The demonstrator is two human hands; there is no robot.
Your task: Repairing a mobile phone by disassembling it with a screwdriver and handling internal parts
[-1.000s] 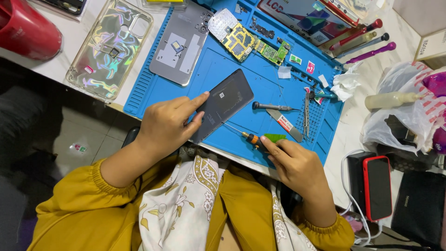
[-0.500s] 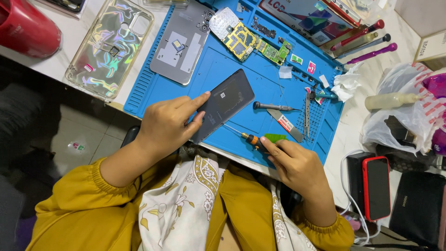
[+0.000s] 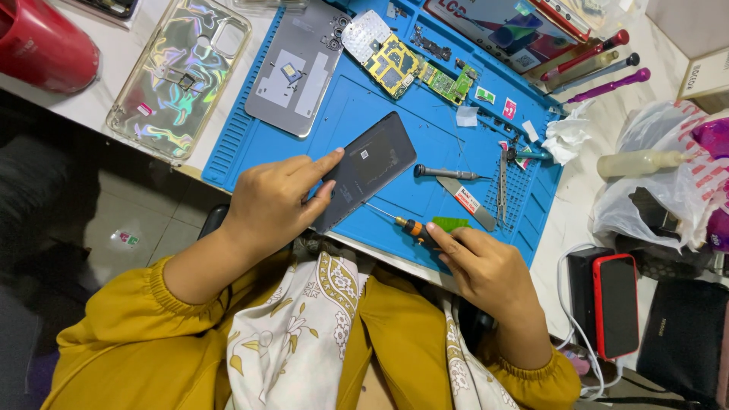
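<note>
My left hand (image 3: 277, 201) rests on the near end of a dark grey phone panel (image 3: 368, 163) that lies on the blue work mat (image 3: 425, 129), index finger stretched along its edge. My right hand (image 3: 478, 266) grips a small screwdriver (image 3: 402, 224) with an orange and black handle, its thin tip pointing at the panel's near edge. A green pick (image 3: 452, 224) lies just beyond the right fingers. I wear yellow sleeves and a patterned scarf.
On the mat lie a silver back cover (image 3: 296, 68), circuit boards (image 3: 414, 64), a second screwdriver (image 3: 444, 173), a flat blade (image 3: 467, 201) and tweezers (image 3: 503, 182). A clear iridescent case (image 3: 178, 76) and red container (image 3: 42, 45) sit left. Right: a red phone (image 3: 615, 304), plastic bag (image 3: 668, 182), coloured tools (image 3: 600, 68).
</note>
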